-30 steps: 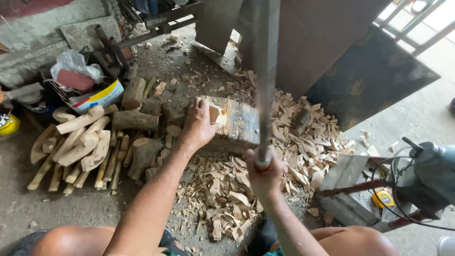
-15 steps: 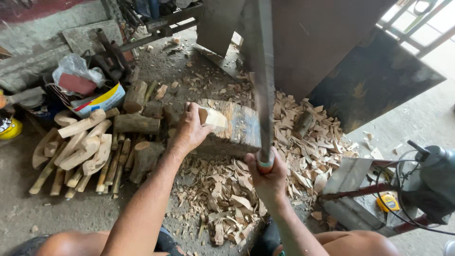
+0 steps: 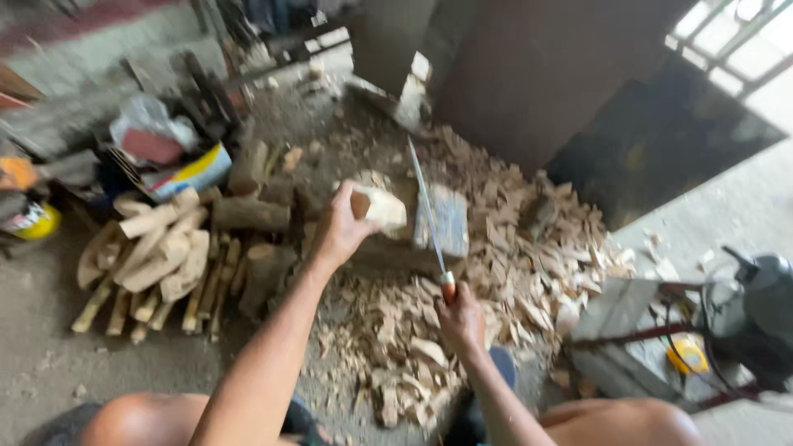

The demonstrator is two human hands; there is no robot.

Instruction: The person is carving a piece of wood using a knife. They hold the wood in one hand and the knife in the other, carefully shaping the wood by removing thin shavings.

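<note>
Two hands, both yours. Your left hand (image 3: 337, 233) has its grip closed around one pale, squarish block of cut wood (image 3: 378, 206), held over the chopping block. Your right hand (image 3: 461, 320) has its grip wrapped tight on the orange-and-red handle of one long, thin steel blade (image 3: 428, 216), which rises from the hand and leans away toward the far left; its edge lies just beside the pale block, on that block's right.

One chopping block: a dark, weathered slab of wood (image 3: 450, 221), standing on the ground among the chips, partly hidden by the blade and the held piece.

One wide heap of pale wood chips and offcuts (image 3: 496, 272), too many to count, spread over the concrete floor around and in front of the slab, reaching close to your knees.

One stack of split sticks and short logs (image 3: 161, 264) on your left, roughly a dozen or more; the blur prevents an exact count.

Behind that stack: one white plastic bag (image 3: 149, 124), one yellow-and-blue box (image 3: 194, 169), one yellow round container (image 3: 37, 223).

On your right: one dark grey machine (image 3: 756, 318) with cables, and one small yellow object (image 3: 687, 355) beside it.
</note>
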